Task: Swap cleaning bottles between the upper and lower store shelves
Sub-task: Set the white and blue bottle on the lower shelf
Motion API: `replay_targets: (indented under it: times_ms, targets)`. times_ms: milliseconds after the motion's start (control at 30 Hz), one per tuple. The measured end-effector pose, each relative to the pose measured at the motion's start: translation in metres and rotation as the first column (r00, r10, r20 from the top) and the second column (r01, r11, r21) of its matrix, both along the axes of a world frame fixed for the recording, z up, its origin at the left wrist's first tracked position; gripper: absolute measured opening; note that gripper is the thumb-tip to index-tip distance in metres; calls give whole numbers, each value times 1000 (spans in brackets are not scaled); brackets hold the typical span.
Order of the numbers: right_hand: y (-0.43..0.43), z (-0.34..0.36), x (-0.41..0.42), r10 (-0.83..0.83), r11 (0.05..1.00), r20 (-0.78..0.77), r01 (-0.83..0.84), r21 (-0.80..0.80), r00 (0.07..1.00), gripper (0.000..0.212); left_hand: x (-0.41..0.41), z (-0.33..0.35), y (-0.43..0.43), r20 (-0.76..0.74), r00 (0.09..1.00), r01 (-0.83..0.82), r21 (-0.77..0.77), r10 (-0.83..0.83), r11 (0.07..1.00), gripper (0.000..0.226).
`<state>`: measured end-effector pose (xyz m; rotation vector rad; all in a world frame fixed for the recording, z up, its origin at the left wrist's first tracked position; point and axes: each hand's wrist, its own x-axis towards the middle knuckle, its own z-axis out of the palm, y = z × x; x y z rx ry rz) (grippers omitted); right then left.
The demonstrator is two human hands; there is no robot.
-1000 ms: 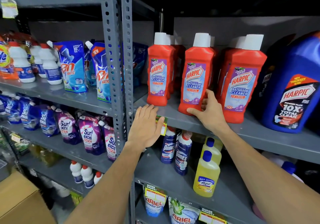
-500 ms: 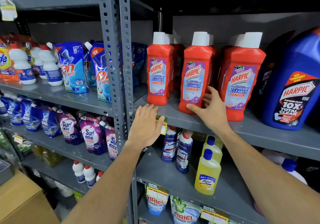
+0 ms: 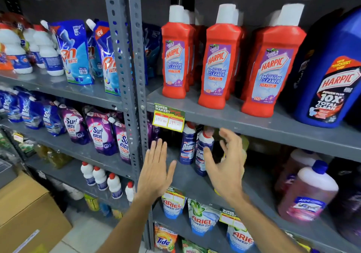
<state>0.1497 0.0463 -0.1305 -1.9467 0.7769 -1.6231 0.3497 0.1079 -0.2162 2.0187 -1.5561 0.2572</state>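
Blue Domex bottles (image 3: 196, 151) on lower shelf (image 3: 187, 182); both hands (image 3: 156, 171) spread, empty.

Racks: grey steel shelving (image 3: 254, 123) on a perforated upright post (image 3: 125, 61), several tiers.
Back: dark grey panel (image 3: 244, 0) behind the top tier.
Floor: pale tiles (image 3: 84, 235), lower left.
Box: brown cardboard carton (image 3: 25, 211) on the floor at left.
Tag: green-yellow price label (image 3: 169, 117) on a shelf edge.
Light: bright on shelf fronts, dim deep inside.

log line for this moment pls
phase: reaching lower shelf | left hand: open, empty | right hand: open, nearing Domex bottles | Harpic bottles: upper shelf
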Motion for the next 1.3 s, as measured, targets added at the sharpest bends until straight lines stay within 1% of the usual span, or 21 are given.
replay_targets:
  times_ms: [133, 200, 267, 333, 400, 500, 567, 633, 700, 767, 833, 900, 967, 1033, 1167, 1300]
  targets:
    - [-11, -53, 13, 90, 974, -149, -56, 219, 985, 62, 12, -47, -4, 26, 999, 33, 239, -40, 970, 73]
    - [-23, -71, 24, 116, 944, -185, -51, 325, 976, 66, 23, -67, -11, 13, 998, 55, 336, -63, 940, 73]
    - [-37, -84, 36, 118, 917, -191, -33, 398, 974, 73, 33, -84, -19, -31, 996, 90, 409, -85, 908, 72]
    - [-53, -97, 49, 76, 889, -193, 21, 458, 978, 73, 42, -99, -29, -61, 993, 114, 455, -97, 883, 72]
    - [-70, -109, 60, 9, 838, -200, 102, 536, 980, 72, 49, -113, -37, -55, 993, 117, 488, -103, 865, 71]
    - [-96, -125, 71, -68, 750, -277, 232, 619, 959, 92, 55, -133, -46, -67, 992, 127, 529, -108, 839, 72]
    - [-111, -134, 75, -101, 715, -282, 267, 646, 954, 98, 57, -146, -46, -48, 992, 125, 533, -117, 837, 71]
    - [-121, -142, 77, -116, 706, -268, 269, 655, 956, 96, 57, -156, -44, -10, 992, 113, 519, -127, 847, 69]
    - [-126, -151, 80, -110, 684, -267, 268, 679, 957, 90, 57, -163, -41, 1, 992, 111, 493, -129, 863, 68]
    - [-127, -159, 79, -125, 657, -299, 304, 689, 946, 75, 58, -167, -40, 14, 991, 110, 473, -132, 874, 65]
    - [-127, -166, 75, -148, 683, -361, 360, 636, 921, 59, 57, -169, -40, 18, 992, 101, 455, -123, 885, 64]
    - [-123, -171, 72, -139, 739, -410, 370, 564, 901, 51, 56, -170, -40, 10, 994, 96, 440, -112, 893, 63]
    - [-117, -173, 70, -94, 776, -438, 342, 531, 894, 50, 55, -172, -40, 12, 994, 93, 428, -109, 899, 63]
    - [-112, -173, 71, -2, 782, -436, 273, 560, 900, 53, 55, -173, -40, 11, 994, 93, 422, -108, 902, 63]
    - [-108, -169, 77, 198, 763, -411, 124, 635, 890, 56, 55, -174, -40, -7, 995, 97, 420, -104, 902, 63]
    - [-106, -165, 86, 282, 728, -354, 42, 685, 892, 56, 55, -173, -40, -12, 994, 100, 408, -105, 908, 62]
